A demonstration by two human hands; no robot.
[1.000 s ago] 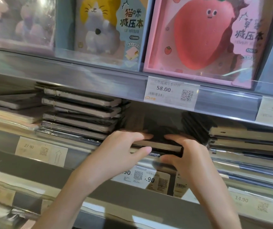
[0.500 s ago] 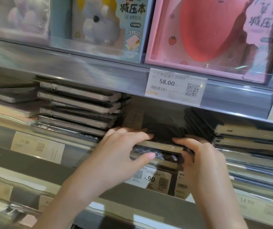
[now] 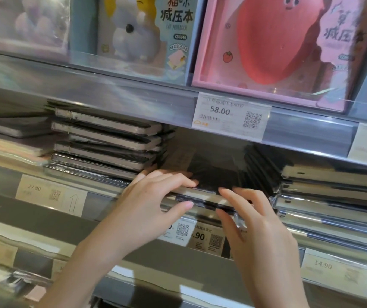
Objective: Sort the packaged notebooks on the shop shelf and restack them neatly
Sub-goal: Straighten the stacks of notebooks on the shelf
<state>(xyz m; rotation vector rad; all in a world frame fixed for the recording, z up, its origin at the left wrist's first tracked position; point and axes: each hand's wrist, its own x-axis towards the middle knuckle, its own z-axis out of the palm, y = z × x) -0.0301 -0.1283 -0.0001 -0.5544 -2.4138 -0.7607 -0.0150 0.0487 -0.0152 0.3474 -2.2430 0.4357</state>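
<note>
A black plastic-wrapped notebook [image 3: 211, 174] lies flat in the middle bay of the shelf, on top of another one. My left hand [image 3: 156, 196] grips its front left edge, fingers on top and thumb underneath. My right hand [image 3: 251, 218] holds the front right edge the same way. To the left stands a stack of several dark notebooks [image 3: 105, 141]. A second stack of wrapped notebooks [image 3: 333, 192] fills the bay on the right. Several dark notebooks [image 3: 260, 165] lean at the back between the held one and the right stack.
The clear shelf rail [image 3: 45, 196] below carries price tags. The shelf above [image 3: 133, 96] hangs low over the notebooks, with a 58.00 tag [image 3: 231, 116]. On it stand a cat notebook box [image 3: 147, 32] and a pink strawberry box [image 3: 278, 45]. Pale notebooks [image 3: 11, 145] lie far left.
Both hands have stayed on the black notebook's front edge. My right fingers have shifted further onto its top. The camera has moved closer to the shelf.
</note>
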